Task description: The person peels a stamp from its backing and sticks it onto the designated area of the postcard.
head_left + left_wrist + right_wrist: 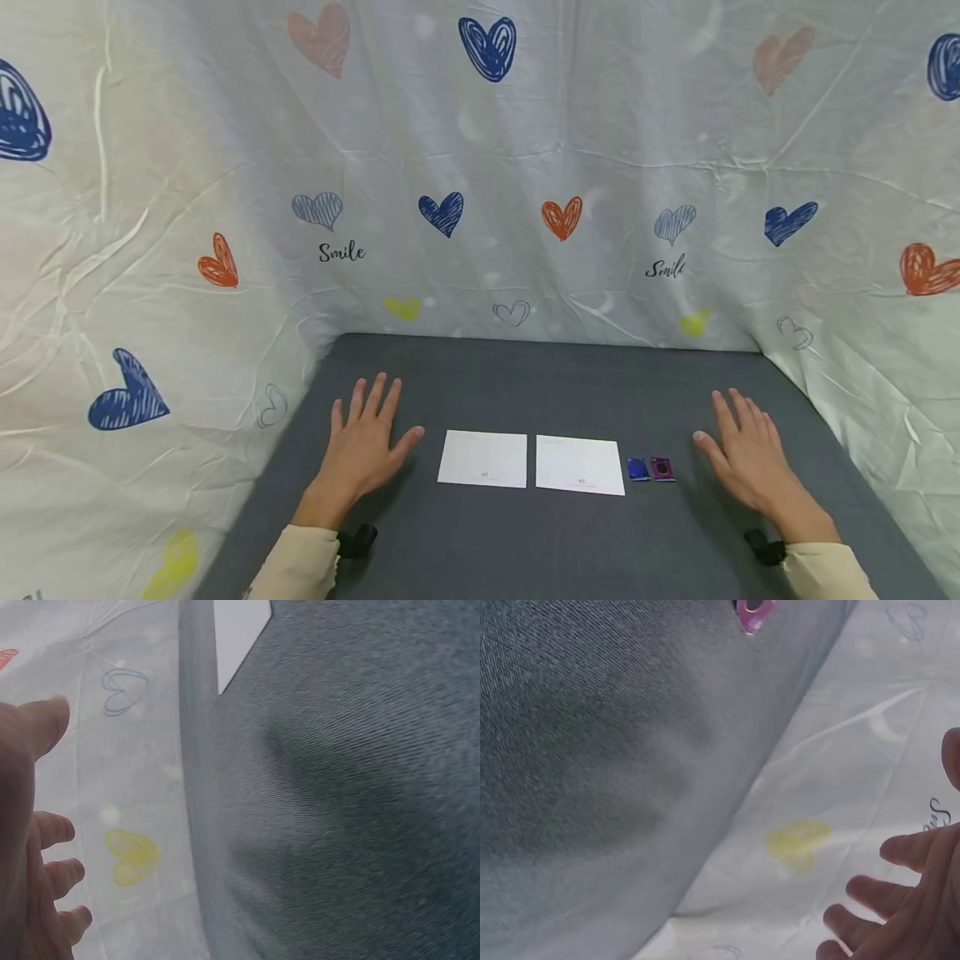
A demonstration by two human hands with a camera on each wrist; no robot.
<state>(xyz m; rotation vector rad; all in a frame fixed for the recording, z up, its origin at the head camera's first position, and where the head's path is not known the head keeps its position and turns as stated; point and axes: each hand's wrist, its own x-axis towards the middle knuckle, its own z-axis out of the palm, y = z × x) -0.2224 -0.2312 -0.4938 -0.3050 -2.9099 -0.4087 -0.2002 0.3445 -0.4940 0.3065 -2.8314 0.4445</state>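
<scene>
Left hand (363, 446) is over the dark grey surface (487, 550), fingers straight, spread wide, near the left white rectangular card (483, 458). Right white rectangular card (580, 464) lies just beside it, narrow gap. Then small shiny blue square packet (637, 469), small shiny purple square packet (662, 469) with dark circle. Right hand (750, 458) is right of the packets, fingers straight, thumb out. White heart-print sheet (495, 125) hangs behind.

- Left hand (363, 446) to left card (482, 458): bare table (525, 383), room to pass.
- Left card to right card (580, 464): only a slit.
- Blue packet (637, 469) and purple packet (663, 469) lie between right card and right hand (750, 458), obstructing a sideways sweep.
- Behind the row: wide table up to the curtain (510, 167), a barrier.
</scene>
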